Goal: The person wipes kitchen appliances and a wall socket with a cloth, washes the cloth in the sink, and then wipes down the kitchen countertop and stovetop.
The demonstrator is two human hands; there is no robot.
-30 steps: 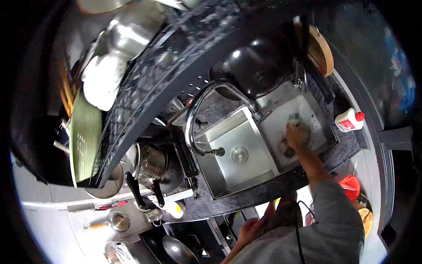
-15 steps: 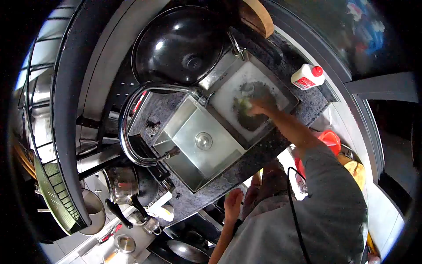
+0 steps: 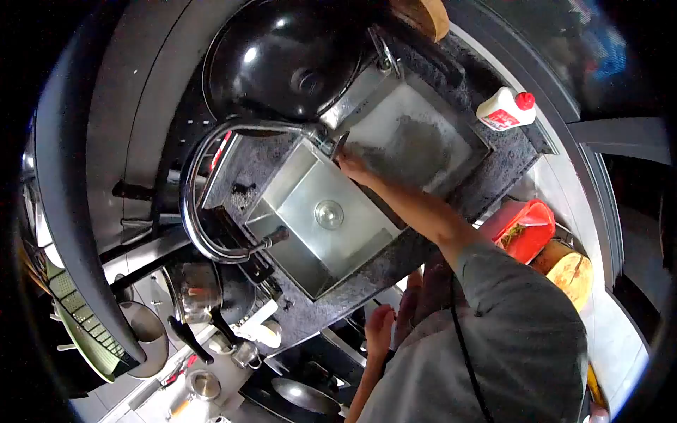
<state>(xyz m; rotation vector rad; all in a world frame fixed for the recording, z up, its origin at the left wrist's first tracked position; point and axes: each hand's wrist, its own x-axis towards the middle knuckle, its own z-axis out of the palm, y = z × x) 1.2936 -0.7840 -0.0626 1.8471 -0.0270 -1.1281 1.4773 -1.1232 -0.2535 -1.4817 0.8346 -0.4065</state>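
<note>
My right hand (image 3: 351,168) reaches across the divider between two sink basins. Its fingers are closed around the tap lever (image 3: 340,145), beside the base of a tall curved chrome tap (image 3: 190,190). Under that forearm, the far basin (image 3: 474,161) holds cloudy, foamy water with a dark patch in it. The nearer steel basin (image 3: 303,211) shows its drain strainer (image 3: 328,214). My left hand (image 3: 381,324) hangs low in front of my body, fingers curled. Whatever it may hold is too small to make out.
A large black wok lid (image 3: 282,63) lies behind the sinks. A white bottle with a red cap (image 3: 504,111) stands on the dark counter. Beside me are a red bin (image 3: 525,229) and a round wooden board (image 3: 570,280). Pots (image 3: 197,289) stand at left.
My right hand has left the foamy water and moved left to the tap lever. The yellow-green thing by it earlier no longer shows. My left hand stays low.
</note>
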